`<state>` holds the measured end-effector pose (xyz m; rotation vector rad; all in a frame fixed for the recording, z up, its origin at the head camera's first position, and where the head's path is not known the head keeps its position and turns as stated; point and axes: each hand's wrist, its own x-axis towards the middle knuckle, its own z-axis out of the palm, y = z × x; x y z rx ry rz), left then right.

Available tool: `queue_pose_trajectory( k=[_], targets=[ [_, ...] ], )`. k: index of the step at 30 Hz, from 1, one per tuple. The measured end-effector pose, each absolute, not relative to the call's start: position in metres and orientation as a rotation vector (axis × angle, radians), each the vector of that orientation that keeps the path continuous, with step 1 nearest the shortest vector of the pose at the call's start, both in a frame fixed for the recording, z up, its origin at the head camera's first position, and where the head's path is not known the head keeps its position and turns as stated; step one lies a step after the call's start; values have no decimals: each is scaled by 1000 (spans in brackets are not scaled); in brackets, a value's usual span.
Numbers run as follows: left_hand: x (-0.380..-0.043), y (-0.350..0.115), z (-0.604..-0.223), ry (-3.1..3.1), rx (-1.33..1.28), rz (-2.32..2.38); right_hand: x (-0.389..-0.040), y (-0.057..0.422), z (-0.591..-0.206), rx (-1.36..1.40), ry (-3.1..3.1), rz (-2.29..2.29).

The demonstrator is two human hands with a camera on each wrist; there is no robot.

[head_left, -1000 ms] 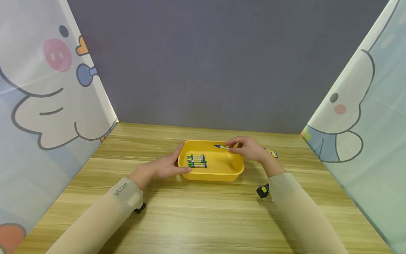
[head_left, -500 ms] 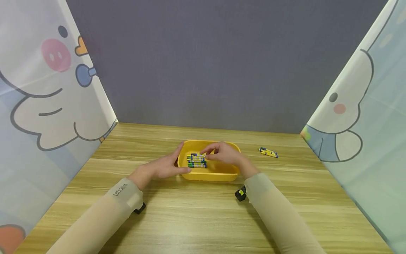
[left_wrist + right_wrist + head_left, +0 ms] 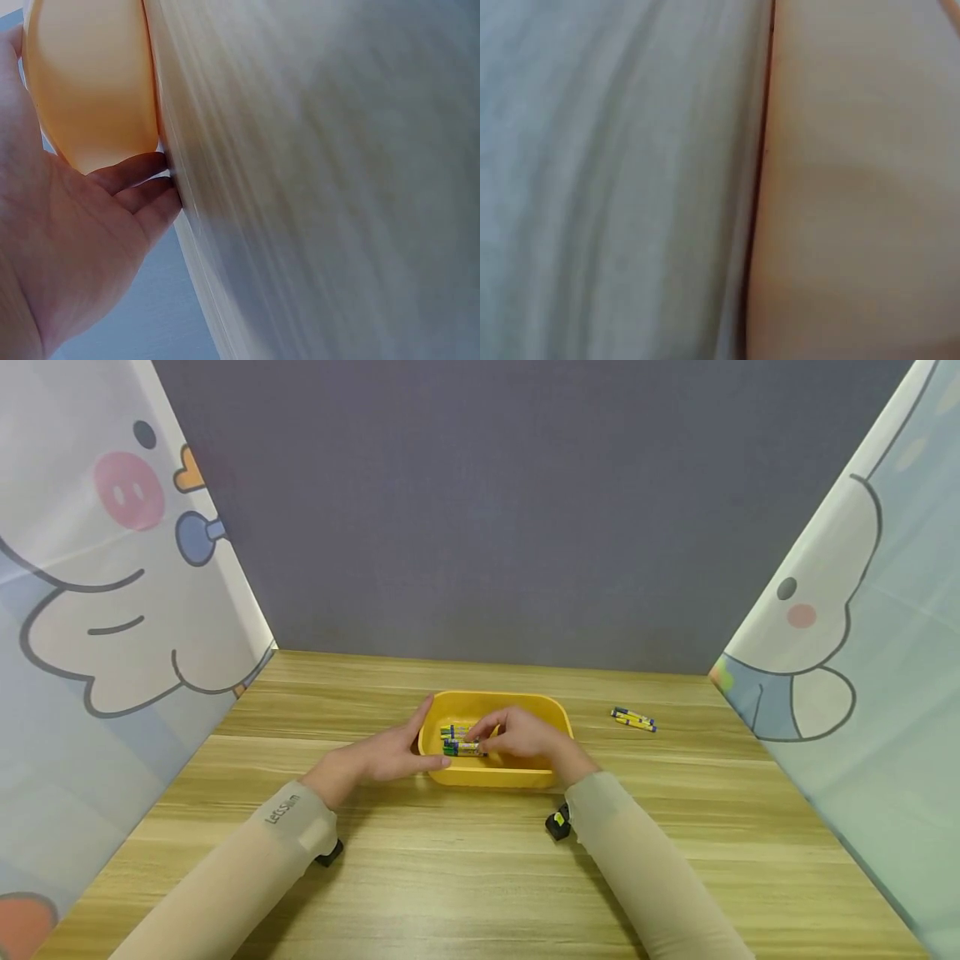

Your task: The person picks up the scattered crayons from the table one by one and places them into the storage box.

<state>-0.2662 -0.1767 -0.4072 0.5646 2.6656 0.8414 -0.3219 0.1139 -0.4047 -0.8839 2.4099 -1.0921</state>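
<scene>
A yellow plastic tub (image 3: 498, 777) stands in the middle of the table. My left hand (image 3: 386, 753) holds its left end, thumb over the near rim and fingers along the end wall; the left wrist view shows fingertips (image 3: 154, 202) low against the tub. Several crayons (image 3: 456, 752) with yellow, blue and green wrappers lie side by side in the tub's left part. My right hand (image 3: 521, 732) reaches inside from the right, thumb and forefinger pinching a crayon in that row and partly hiding the others. The right wrist view shows only the tub's outer wall (image 3: 855, 187) and table.
To the right of the tub, a few more crayons (image 3: 634, 720) lie together on the wood-grain table (image 3: 450, 877). A grey panel (image 3: 480, 527) rises behind the table. Printed cartoon cloths (image 3: 127, 585) hang at both sides.
My right hand has carried a crayon leftward from the tub's far right rim to the row, then moved slightly nearer along it. My left hand has kept its hold on the tub.
</scene>
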Motion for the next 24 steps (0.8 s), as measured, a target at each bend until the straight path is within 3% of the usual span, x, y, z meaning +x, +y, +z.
queue_pose_trajectory(
  k=[24],
  targets=[
    [-266,-176,-407,2656,560,864,-317,109,-409,-948,2411,-965]
  ],
)
